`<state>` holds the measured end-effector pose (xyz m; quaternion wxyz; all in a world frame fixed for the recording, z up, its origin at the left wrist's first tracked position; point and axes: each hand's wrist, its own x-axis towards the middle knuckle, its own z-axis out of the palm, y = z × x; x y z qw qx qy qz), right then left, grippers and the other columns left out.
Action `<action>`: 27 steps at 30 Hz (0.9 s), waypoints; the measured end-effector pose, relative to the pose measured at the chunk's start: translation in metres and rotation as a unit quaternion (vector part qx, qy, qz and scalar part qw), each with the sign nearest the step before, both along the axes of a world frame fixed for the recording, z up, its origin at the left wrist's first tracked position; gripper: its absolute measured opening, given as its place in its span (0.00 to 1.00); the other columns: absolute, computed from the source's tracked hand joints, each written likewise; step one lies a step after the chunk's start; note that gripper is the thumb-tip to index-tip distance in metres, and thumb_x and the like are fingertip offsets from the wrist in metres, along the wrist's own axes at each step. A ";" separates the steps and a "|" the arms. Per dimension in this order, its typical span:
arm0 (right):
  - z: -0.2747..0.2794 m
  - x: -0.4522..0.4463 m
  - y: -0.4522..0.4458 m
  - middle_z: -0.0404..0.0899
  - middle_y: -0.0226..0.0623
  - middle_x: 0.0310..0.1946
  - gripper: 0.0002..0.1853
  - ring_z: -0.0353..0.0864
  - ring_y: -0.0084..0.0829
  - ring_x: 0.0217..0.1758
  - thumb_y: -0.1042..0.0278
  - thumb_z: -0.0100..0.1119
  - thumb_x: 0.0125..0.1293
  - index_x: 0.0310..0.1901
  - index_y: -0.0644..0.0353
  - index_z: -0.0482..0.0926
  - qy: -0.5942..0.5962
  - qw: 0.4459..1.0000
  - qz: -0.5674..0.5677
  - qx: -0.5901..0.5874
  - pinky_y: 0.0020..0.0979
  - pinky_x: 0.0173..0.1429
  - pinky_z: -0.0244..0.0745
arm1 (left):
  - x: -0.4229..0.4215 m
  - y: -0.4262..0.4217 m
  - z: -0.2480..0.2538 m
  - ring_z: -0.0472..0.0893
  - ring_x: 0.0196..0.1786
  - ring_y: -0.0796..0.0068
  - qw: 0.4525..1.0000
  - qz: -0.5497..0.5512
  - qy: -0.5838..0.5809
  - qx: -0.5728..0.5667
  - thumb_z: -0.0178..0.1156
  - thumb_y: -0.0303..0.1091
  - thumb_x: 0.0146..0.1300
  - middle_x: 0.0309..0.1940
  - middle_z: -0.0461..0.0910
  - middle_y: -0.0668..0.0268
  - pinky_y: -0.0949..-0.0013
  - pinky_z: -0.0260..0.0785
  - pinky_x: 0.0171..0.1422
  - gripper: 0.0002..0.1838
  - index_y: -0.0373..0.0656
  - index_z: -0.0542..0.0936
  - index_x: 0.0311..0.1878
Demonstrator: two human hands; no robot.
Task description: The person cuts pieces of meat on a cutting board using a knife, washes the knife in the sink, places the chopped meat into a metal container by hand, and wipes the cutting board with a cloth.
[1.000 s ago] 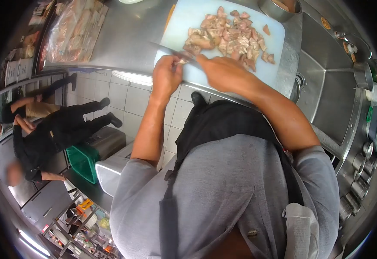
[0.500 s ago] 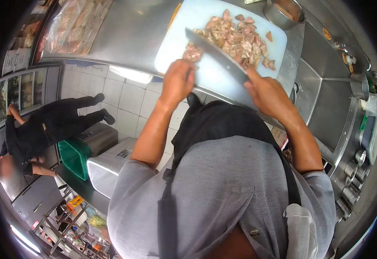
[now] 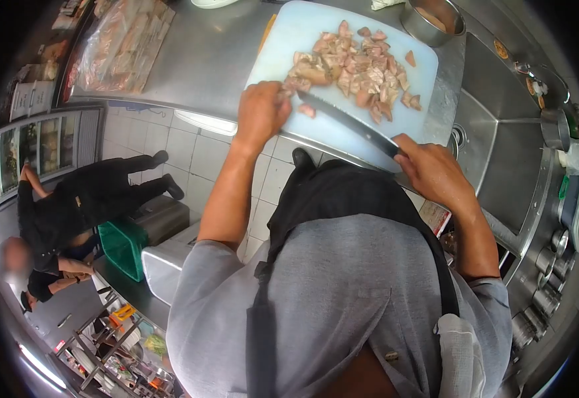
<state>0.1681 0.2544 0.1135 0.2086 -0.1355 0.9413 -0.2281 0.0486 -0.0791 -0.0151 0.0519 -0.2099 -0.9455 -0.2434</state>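
Note:
My right hand (image 3: pixel 435 169) is wrapped around the dark handle of a large kitchen knife (image 3: pixel 352 125). Its blade slants up and left across the white cutting board (image 3: pixel 283 40), the tip close to the fingers of my left hand (image 3: pixel 261 114). Those fingers are curled at the board's left side against a piece of meat (image 3: pixel 296 83), which they partly hide. A small cut bit of meat (image 3: pixel 307 111) lies just below the blade. Beyond it, a heap of chopped meat (image 3: pixel 369 66) spreads over the board, with a larger chunk (image 3: pixel 311 71) at its left edge.
A steel pot (image 3: pixel 433 23) stands past the board's upper right corner, and a steel sink (image 3: pixel 508 159) adjoins on the right. Packed meat in plastic (image 3: pixel 124 46) lies at the counter's far left. Other people (image 3: pixel 90 192) are on the left, beside a green bin (image 3: pixel 122 249).
The knife has come down toward me, off the heap, and my right hand has moved right and down. My left hand has shifted slightly left. A larger chunk now shows at the heap's left edge.

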 end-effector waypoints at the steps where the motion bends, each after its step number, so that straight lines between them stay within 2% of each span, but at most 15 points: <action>1: -0.005 0.000 0.001 0.84 0.54 0.30 0.08 0.84 0.60 0.36 0.67 0.57 0.76 0.52 0.57 0.73 -0.004 1.000 0.011 0.001 0.58 0.42 0.74 | -0.001 0.000 -0.001 0.82 0.49 0.46 1.000 0.010 0.008 0.009 0.72 0.31 0.56 0.45 0.85 0.52 0.50 0.72 0.53 0.20 0.40 0.84 0.53; 5: -0.025 -0.005 -0.005 0.83 0.57 0.31 0.09 0.82 0.64 0.38 0.68 0.57 0.76 0.54 0.57 0.72 -0.026 0.999 0.025 0.017 0.58 0.43 0.72 | 0.008 0.000 -0.001 0.81 0.47 0.44 0.997 0.035 0.035 0.060 0.71 0.31 0.59 0.44 0.85 0.50 0.49 0.73 0.53 0.18 0.38 0.83 0.51; 9: -0.022 -0.008 -0.009 0.84 0.57 0.32 0.09 0.83 0.63 0.38 0.68 0.54 0.76 0.54 0.59 0.72 0.024 0.998 -0.037 0.037 0.59 0.43 0.74 | 0.018 -0.008 0.001 0.80 0.45 0.44 0.991 0.054 0.039 0.116 0.71 0.30 0.61 0.43 0.84 0.50 0.50 0.73 0.54 0.16 0.37 0.82 0.50; 11: -0.005 -0.013 -0.017 0.85 0.57 0.33 0.10 0.86 0.61 0.37 0.70 0.52 0.74 0.53 0.61 0.73 0.022 0.999 -0.031 0.026 0.58 0.44 0.77 | 0.020 -0.010 -0.002 0.80 0.45 0.44 0.991 0.057 0.043 0.112 0.70 0.30 0.61 0.43 0.85 0.51 0.50 0.73 0.53 0.14 0.37 0.83 0.49; 14: -0.001 -0.024 -0.038 0.84 0.58 0.33 0.10 0.84 0.63 0.40 0.70 0.52 0.76 0.55 0.59 0.71 0.031 0.999 0.004 -0.008 0.60 0.44 0.74 | 0.016 -0.009 -0.004 0.80 0.45 0.45 0.992 0.051 0.047 0.107 0.69 0.29 0.62 0.42 0.84 0.52 0.50 0.74 0.52 0.11 0.38 0.83 0.47; 17: -0.024 -0.046 -0.067 0.84 0.59 0.33 0.12 0.85 0.62 0.40 0.75 0.51 0.72 0.55 0.62 0.71 0.028 0.998 0.062 -0.006 0.59 0.45 0.75 | 0.010 -0.005 -0.004 0.80 0.45 0.45 0.993 0.041 0.041 0.103 0.68 0.28 0.63 0.41 0.84 0.53 0.50 0.73 0.51 0.09 0.38 0.83 0.45; 20: -0.052 -0.069 -0.098 0.86 0.59 0.33 0.12 0.88 0.59 0.39 0.78 0.50 0.67 0.51 0.67 0.73 0.066 0.996 0.060 -0.027 0.57 0.45 0.79 | 0.008 -0.004 -0.008 0.80 0.44 0.46 0.993 0.030 0.045 0.109 0.68 0.27 0.63 0.40 0.84 0.53 0.50 0.73 0.50 0.07 0.38 0.83 0.44; 23: -0.064 -0.071 -0.100 0.84 0.61 0.34 0.15 0.85 0.63 0.41 0.80 0.49 0.69 0.56 0.65 0.71 0.035 0.996 0.076 -0.013 0.57 0.47 0.76 | 0.009 -0.005 -0.006 0.80 0.43 0.47 0.992 0.031 0.049 0.111 0.69 0.27 0.63 0.38 0.84 0.54 0.51 0.73 0.50 0.06 0.39 0.84 0.42; 27: -0.049 -0.048 -0.068 0.85 0.60 0.33 0.13 0.86 0.63 0.41 0.78 0.50 0.69 0.54 0.66 0.72 0.004 0.999 0.047 0.000 0.57 0.46 0.77 | 0.014 -0.005 -0.001 0.81 0.41 0.49 0.987 0.027 0.090 0.129 0.69 0.27 0.64 0.36 0.85 0.56 0.51 0.73 0.48 0.05 0.40 0.84 0.41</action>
